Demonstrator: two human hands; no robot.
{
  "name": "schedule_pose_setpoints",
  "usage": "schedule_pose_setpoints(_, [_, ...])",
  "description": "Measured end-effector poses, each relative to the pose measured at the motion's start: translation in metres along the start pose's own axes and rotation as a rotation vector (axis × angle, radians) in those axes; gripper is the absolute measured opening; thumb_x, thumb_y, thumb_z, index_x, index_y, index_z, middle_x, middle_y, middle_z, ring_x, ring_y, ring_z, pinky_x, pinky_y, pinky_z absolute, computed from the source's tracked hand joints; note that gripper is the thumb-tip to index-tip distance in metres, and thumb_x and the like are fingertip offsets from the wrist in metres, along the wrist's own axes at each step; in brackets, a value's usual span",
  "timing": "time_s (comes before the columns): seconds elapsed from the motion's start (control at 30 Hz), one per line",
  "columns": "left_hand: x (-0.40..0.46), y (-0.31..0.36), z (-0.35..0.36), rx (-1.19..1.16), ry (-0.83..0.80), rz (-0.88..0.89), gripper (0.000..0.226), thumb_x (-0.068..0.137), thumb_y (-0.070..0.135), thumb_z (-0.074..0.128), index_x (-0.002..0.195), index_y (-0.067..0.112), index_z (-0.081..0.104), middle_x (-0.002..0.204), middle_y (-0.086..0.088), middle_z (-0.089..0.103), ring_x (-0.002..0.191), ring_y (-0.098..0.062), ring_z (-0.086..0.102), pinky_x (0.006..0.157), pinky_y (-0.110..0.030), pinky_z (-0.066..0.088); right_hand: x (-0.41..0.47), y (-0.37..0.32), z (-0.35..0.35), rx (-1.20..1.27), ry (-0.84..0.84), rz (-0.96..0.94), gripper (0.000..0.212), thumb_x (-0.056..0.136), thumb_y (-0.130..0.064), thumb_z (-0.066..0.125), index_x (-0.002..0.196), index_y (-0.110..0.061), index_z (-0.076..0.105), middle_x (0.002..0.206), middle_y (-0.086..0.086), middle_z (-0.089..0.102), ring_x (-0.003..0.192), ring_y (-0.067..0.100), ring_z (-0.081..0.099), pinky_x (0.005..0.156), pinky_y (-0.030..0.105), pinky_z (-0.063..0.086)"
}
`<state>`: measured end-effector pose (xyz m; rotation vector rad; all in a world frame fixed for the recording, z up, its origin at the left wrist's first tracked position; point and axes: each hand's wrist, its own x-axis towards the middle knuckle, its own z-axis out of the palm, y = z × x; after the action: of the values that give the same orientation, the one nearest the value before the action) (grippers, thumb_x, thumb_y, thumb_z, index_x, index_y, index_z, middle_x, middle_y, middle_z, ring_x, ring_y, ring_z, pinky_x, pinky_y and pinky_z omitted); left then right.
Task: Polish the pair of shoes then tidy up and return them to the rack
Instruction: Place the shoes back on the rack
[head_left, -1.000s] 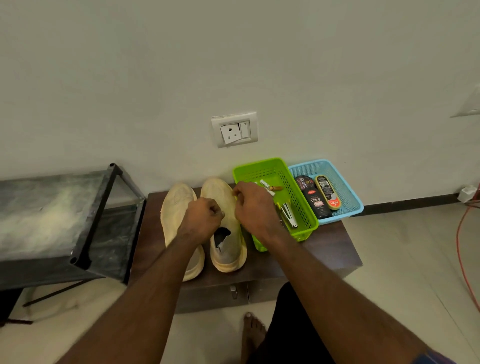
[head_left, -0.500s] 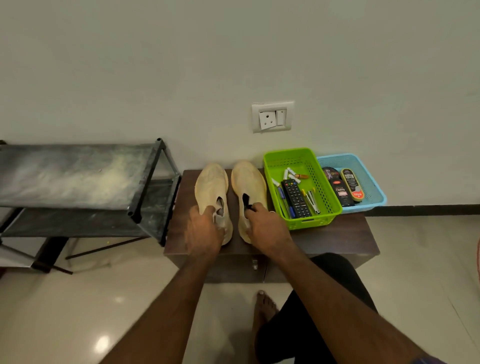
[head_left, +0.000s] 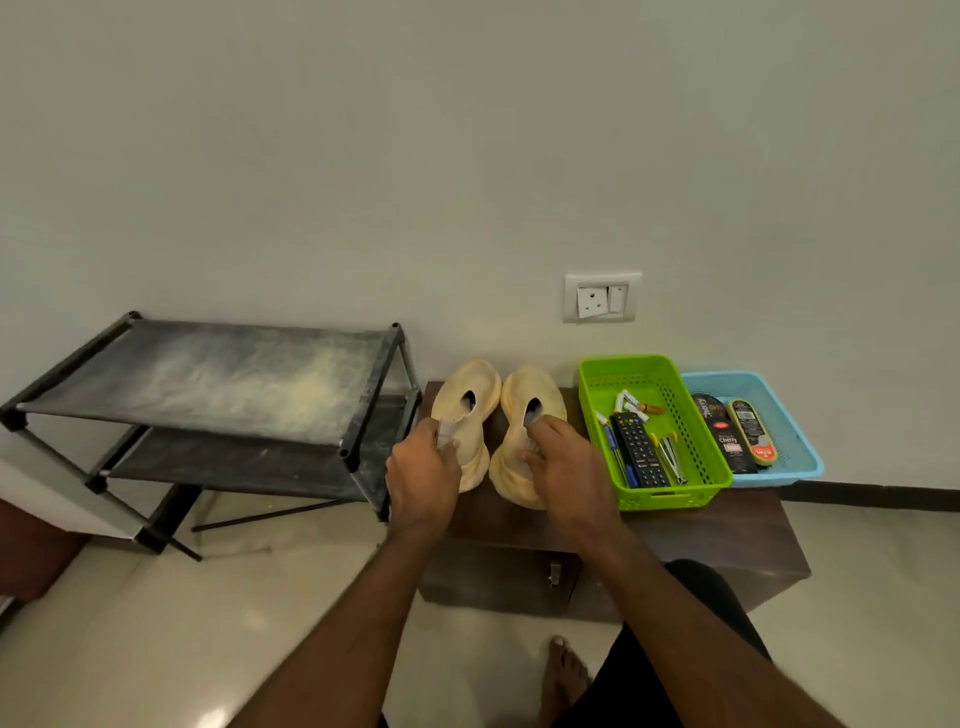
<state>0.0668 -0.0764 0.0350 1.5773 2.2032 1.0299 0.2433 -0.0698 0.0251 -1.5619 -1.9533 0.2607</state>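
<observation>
On the dark brown surface (head_left: 727, 525) against the wall, your pair of cream slip-on shoes stands side by side, toes toward the wall. Your left hand (head_left: 423, 473) grips the heel collar of the left shoe (head_left: 467, 410), fingers curled round its rear edge with a pale tab showing between them. Your right hand (head_left: 569, 462) holds the heel of the right shoe (head_left: 530, 400), fingers curled over the collar at the opening. Both shoes look to rest on the surface, though the heels are partly hidden by your hands.

Just right of the shoes sits a green basket (head_left: 696, 415) holding a black remote control (head_left: 639, 449), pens, small batteries and other small items. Touching its right side is a blue basket (head_left: 795, 410) with a black shoe polish bottle (head_left: 724, 436) and a second polish applicator with a yellow rim (head_left: 753, 431) lying side by side.

To the left of the surface stands the black two-tier shoe rack (head_left: 208, 384), its top shelf dusty and pale in patches. A wall socket (head_left: 601, 297) is mounted above the baskets. Your bare foot (head_left: 563, 670) rests on the glossy floor below.
</observation>
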Motion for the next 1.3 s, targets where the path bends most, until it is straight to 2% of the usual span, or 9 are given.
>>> schedule_pose_setpoints(0.17, [0.023,0.0,-0.059,-0.126,0.205,0.129,0.016,0.091,0.021,0.066,0.103,0.01,0.067,0.089,-0.009,0.071,0.082,-0.028,0.067,0.069,-0.042,0.057,0.023,-0.054,-0.028,0.089,0.126,-0.139,0.014,0.082,-0.013,0.072,0.093,-0.011,0.064,0.103,0.002,0.063,0.085,0.019,0.061,0.069,0.022,0.038])
schedule_pose_setpoints(0.33, [0.055,-0.022,-0.119,-0.133,0.339,0.105,0.014,0.089,0.015,0.069,0.1,0.007,0.067,0.089,-0.011,0.071,0.079,-0.026,0.066,0.066,-0.036,0.054,0.055,-0.117,-0.019,0.171,0.062,-0.224,0.008,0.088,-0.012,0.069,0.094,-0.009,0.064,0.101,0.001,0.059,0.078,0.002,0.044,0.068,0.003,0.028])
schedule_pose_setpoints(0.47, [0.075,-0.063,-0.153,-0.124,0.363,0.042,0.017,0.089,0.011,0.071,0.104,0.005,0.067,0.093,-0.01,0.07,0.082,-0.022,0.065,0.07,-0.034,0.054,0.076,-0.167,0.01,0.195,-0.037,-0.213,0.005,0.093,-0.016,0.063,0.091,-0.014,0.058,0.097,-0.007,0.05,0.081,0.012,0.05,0.063,0.011,0.029])
schedule_pose_setpoints(0.63, [0.1,-0.11,-0.181,-0.098,0.301,-0.003,0.017,0.089,0.009,0.071,0.105,0.006,0.067,0.093,-0.01,0.069,0.084,-0.025,0.066,0.073,-0.039,0.058,0.09,-0.213,0.066,0.197,-0.121,-0.186,0.015,0.098,-0.015,0.053,0.111,-0.014,0.058,0.118,0.001,0.053,0.091,0.013,0.048,0.072,0.02,0.027])
schedule_pose_setpoints(0.77, [0.114,-0.138,-0.192,-0.061,0.223,-0.007,0.016,0.087,0.009,0.074,0.102,0.008,0.068,0.091,-0.007,0.068,0.083,-0.023,0.066,0.073,-0.042,0.06,0.101,-0.234,0.101,0.094,-0.141,-0.219,0.008,0.099,-0.011,0.05,0.098,-0.01,0.058,0.11,0.006,0.055,0.081,0.021,0.058,0.065,0.03,0.042])
schedule_pose_setpoints(0.87, [0.117,-0.151,-0.189,-0.081,0.191,-0.026,0.016,0.086,0.009,0.075,0.1,0.01,0.067,0.09,-0.005,0.068,0.082,-0.021,0.067,0.072,-0.043,0.061,0.102,-0.242,0.119,0.006,-0.161,-0.263,0.011,0.097,-0.011,0.052,0.105,-0.011,0.06,0.115,0.008,0.054,0.083,0.031,0.063,0.07,0.043,0.055])
schedule_pose_setpoints(1.07, [0.114,-0.16,-0.183,-0.089,0.11,-0.029,0.027,0.084,0.018,0.078,0.107,0.012,0.065,0.094,0.0,0.067,0.087,-0.017,0.066,0.074,-0.03,0.055,0.096,-0.25,0.129,-0.002,-0.209,-0.213,0.029,0.093,-0.015,0.06,0.122,-0.017,0.056,0.122,0.008,0.055,0.095,0.034,0.064,0.077,0.041,0.054])
schedule_pose_setpoints(1.17, [0.106,-0.153,-0.189,-0.016,0.206,-0.012,0.025,0.091,0.036,0.07,0.101,0.013,0.065,0.092,-0.003,0.07,0.084,-0.021,0.067,0.076,-0.037,0.058,0.092,-0.242,0.113,0.065,-0.212,-0.203,0.042,0.091,-0.027,0.061,0.13,-0.018,0.05,0.124,0.008,0.056,0.102,0.032,0.062,0.083,0.041,0.051])
schedule_pose_setpoints(1.3, [0.095,-0.117,-0.183,0.066,0.371,0.135,0.021,0.092,0.032,0.063,0.083,0.013,0.063,0.078,-0.007,0.068,0.072,-0.028,0.064,0.067,-0.038,0.054,0.076,-0.196,0.08,0.003,-0.144,-0.254,0.027,0.097,-0.032,0.052,0.117,-0.015,0.053,0.115,0.01,0.059,0.097,0.034,0.061,0.079,0.044,0.051])
